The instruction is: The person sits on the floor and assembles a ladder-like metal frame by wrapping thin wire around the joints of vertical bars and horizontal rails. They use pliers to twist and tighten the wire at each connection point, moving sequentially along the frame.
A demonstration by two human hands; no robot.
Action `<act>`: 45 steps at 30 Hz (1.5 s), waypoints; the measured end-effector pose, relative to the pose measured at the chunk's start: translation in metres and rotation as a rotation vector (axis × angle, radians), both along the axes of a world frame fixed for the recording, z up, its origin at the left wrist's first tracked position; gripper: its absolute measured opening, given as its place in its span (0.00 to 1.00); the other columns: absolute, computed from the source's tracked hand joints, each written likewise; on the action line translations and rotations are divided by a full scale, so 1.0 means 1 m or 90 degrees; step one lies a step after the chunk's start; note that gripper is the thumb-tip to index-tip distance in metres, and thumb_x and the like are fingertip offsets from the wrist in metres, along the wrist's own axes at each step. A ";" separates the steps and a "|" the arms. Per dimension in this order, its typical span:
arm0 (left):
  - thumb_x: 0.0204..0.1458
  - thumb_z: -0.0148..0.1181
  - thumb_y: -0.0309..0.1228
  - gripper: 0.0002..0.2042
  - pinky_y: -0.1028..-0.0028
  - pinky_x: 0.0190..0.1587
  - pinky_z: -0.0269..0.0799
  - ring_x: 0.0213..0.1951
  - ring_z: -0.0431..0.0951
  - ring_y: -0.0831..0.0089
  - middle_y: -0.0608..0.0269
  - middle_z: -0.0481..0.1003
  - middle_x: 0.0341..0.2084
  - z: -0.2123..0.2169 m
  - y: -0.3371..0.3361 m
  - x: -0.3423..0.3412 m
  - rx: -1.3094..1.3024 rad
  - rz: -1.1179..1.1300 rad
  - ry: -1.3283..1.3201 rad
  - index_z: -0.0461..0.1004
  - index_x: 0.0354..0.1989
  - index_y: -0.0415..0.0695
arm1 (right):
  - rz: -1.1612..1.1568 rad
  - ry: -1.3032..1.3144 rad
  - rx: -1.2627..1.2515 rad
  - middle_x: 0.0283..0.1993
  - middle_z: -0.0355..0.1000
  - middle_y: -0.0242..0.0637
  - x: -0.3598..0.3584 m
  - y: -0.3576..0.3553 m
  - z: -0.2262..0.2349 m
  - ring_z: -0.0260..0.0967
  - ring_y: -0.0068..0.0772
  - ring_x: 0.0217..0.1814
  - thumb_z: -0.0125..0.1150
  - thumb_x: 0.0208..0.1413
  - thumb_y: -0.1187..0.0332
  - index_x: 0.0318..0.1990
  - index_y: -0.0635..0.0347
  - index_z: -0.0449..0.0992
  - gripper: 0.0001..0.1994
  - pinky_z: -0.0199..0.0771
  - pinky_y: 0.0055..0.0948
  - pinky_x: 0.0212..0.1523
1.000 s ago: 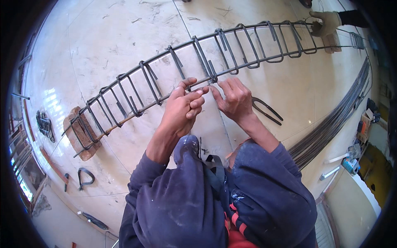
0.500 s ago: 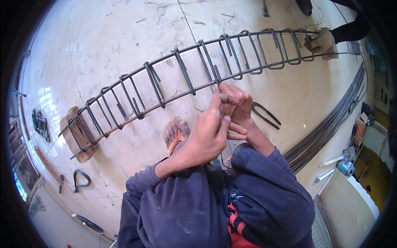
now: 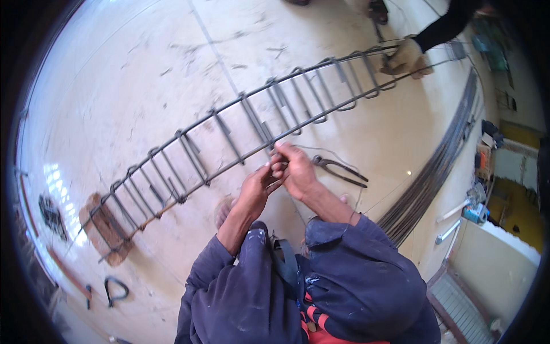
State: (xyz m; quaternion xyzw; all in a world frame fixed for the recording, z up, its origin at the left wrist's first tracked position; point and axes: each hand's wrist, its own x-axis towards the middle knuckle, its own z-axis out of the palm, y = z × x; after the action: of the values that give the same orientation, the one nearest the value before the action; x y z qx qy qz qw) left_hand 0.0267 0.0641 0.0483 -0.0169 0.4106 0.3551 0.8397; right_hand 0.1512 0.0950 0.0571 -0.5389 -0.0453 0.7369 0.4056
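A long rebar cage [image 3: 229, 137] of straight bars and several bent stirrups lies across the pale floor. Both my hands meet at its near bar, by a stirrup joint. My right hand [image 3: 299, 173] is closed around the bar at that joint. My left hand [image 3: 256, 184] pinches something thin against the right hand's fingers; it looks like tie wire but is too small to be sure. Black pincers [image 3: 339, 169] lie on the floor just right of my right hand. At the cage's far end another person's gloved hand [image 3: 405, 57] grips a bar.
A wooden block [image 3: 106, 230] props the cage's left end. A loose bent stirrup [image 3: 116, 289] lies lower left. A bundle of long steel rods [image 3: 441, 163] curves along the right, with a blue tool [image 3: 475, 213] and a white tube [image 3: 450, 231] beyond it.
My left hand has slid right along the near bar and now touches my right hand. The view has swung, so the cage sits more to the right.
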 end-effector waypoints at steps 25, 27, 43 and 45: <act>0.58 0.40 0.36 0.18 0.58 0.69 0.49 0.64 0.61 0.56 0.52 0.71 0.54 -0.030 0.007 0.048 0.032 0.274 -0.526 0.78 0.45 0.48 | 0.302 -0.691 0.365 0.32 0.76 0.42 0.103 -0.069 -0.006 0.73 0.28 0.30 0.56 0.58 0.73 0.47 0.63 0.76 0.11 0.73 0.27 0.32; 0.59 0.46 0.36 0.13 0.60 0.67 0.54 0.56 0.68 0.58 0.52 0.74 0.43 -0.028 0.006 0.045 -0.005 0.279 -0.503 0.77 0.40 0.45 | 0.268 -0.761 0.400 0.35 0.75 0.43 0.121 -0.068 -0.013 0.74 0.35 0.35 0.57 0.56 0.73 0.46 0.63 0.76 0.11 0.73 0.31 0.36; 0.61 0.52 0.42 0.15 0.69 0.48 0.65 0.37 0.70 0.73 0.64 0.73 0.35 -0.027 0.003 0.024 -0.010 0.152 -0.256 0.73 0.43 0.43 | 0.668 -1.002 0.328 0.46 0.66 0.46 0.213 -0.089 -0.016 0.63 0.48 0.51 0.66 0.48 0.65 0.51 0.61 0.70 0.23 0.66 0.41 0.51; 0.62 0.50 0.42 0.15 0.70 0.48 0.66 0.37 0.70 0.74 0.63 0.73 0.36 -0.025 0.000 0.020 -0.011 0.157 -0.235 0.72 0.45 0.42 | 0.683 -1.018 0.383 0.45 0.66 0.47 0.210 -0.086 -0.013 0.65 0.50 0.48 0.64 0.49 0.66 0.51 0.61 0.69 0.21 0.67 0.43 0.49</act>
State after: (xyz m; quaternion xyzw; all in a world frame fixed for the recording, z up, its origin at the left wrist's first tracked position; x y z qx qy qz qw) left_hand 0.0463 0.0646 0.0228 -0.1387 0.2479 0.4425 0.8506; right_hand 0.3613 0.0093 0.0437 -0.6587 -0.7246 0.2025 -0.0099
